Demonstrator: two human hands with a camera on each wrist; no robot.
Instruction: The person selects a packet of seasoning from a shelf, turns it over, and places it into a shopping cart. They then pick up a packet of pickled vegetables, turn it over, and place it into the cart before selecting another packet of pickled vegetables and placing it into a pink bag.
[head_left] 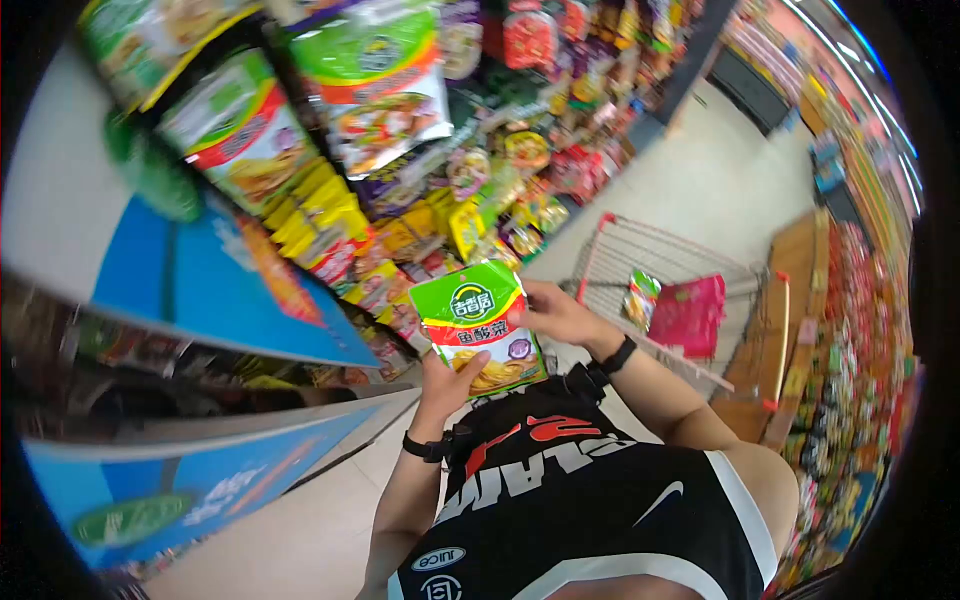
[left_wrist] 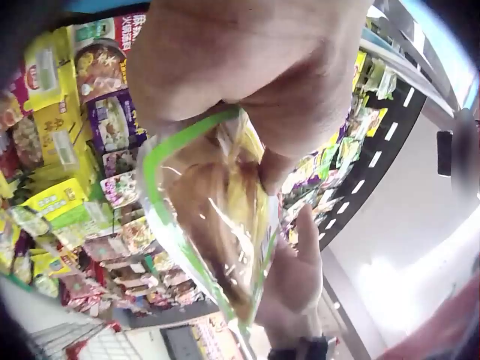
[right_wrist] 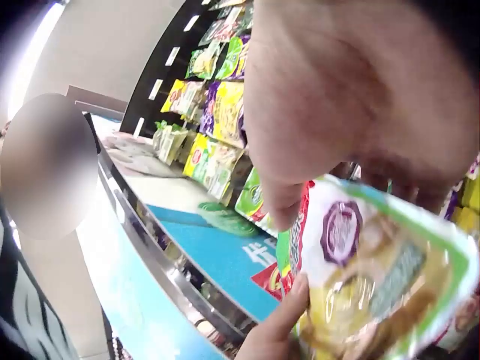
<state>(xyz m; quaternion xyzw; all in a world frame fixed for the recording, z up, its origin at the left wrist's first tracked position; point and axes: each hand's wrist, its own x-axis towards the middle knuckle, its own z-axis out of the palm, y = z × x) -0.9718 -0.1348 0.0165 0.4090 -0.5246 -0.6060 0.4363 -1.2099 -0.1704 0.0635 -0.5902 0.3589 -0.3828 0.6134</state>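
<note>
A green, white and red packet of pickled vegetables [head_left: 470,338] is held up before the chest, its printed front facing the head camera. My left hand [head_left: 441,387] grips its lower left part, thumb lying across the front. On the upper right edge, my right hand [head_left: 562,314] pinches the packet with the thumb in front and the fingers mostly hidden behind. The left wrist view shows its clear back [left_wrist: 217,210], with yellow-brown contents inside. Seen from the right wrist, the packet's lower front [right_wrist: 360,277] has a purple round mark and a see-through window.
Shelves of hanging food packets [head_left: 400,215] stand ahead, with similar green packets [head_left: 370,75] at upper left. A shopping cart [head_left: 640,250] on the right carries another packet [head_left: 641,299] beside a pink-red item [head_left: 688,315]. Blue display panels [head_left: 235,275] lie close on the left.
</note>
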